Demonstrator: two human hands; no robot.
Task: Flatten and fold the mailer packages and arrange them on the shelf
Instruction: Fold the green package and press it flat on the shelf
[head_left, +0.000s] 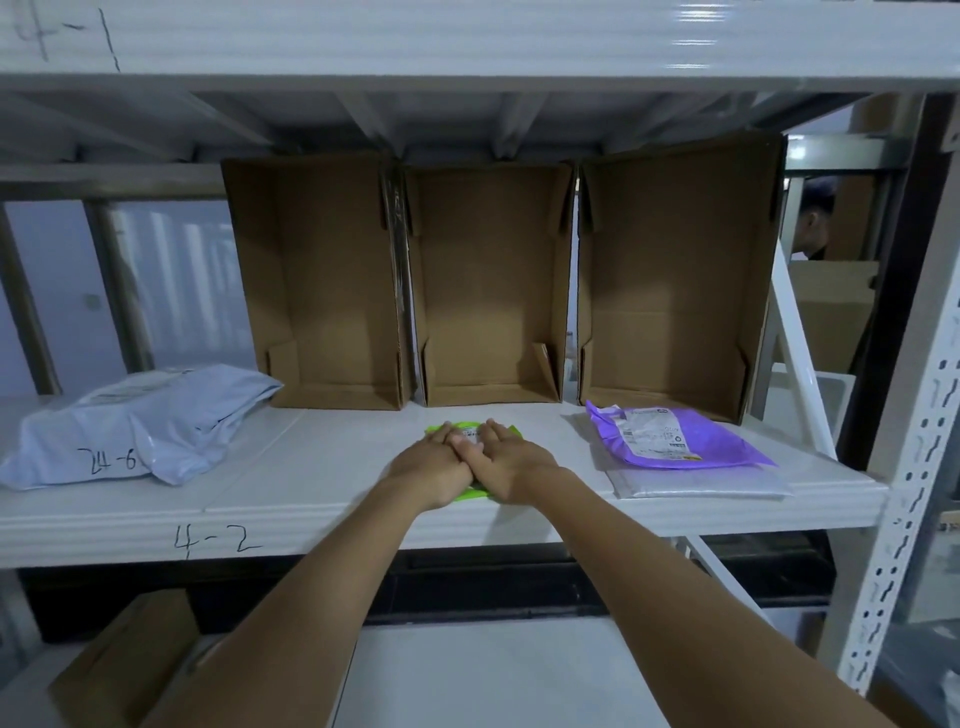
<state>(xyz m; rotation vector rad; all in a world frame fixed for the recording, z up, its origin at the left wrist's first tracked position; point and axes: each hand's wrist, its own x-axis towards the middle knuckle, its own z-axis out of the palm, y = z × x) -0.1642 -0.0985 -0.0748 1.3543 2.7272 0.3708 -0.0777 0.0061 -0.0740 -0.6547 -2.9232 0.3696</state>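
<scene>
Hands (470, 462) flat on green mailer (470, 499), nr shelf (332, 514) edge

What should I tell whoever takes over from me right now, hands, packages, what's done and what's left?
Hands: left hand and right hand lie side by side, fingers straight, pressing the green mailer flat on the shelf, in front of the middle cardboard box.
Packages: purple mailer lies flat on a white mailer at the right; a puffy pale blue mailer marked 24-6 sits at the left.
Done: the purple and white ones look flat.
Left: finish and fold the green one, flatten the blue one, arrange them all.
</scene>
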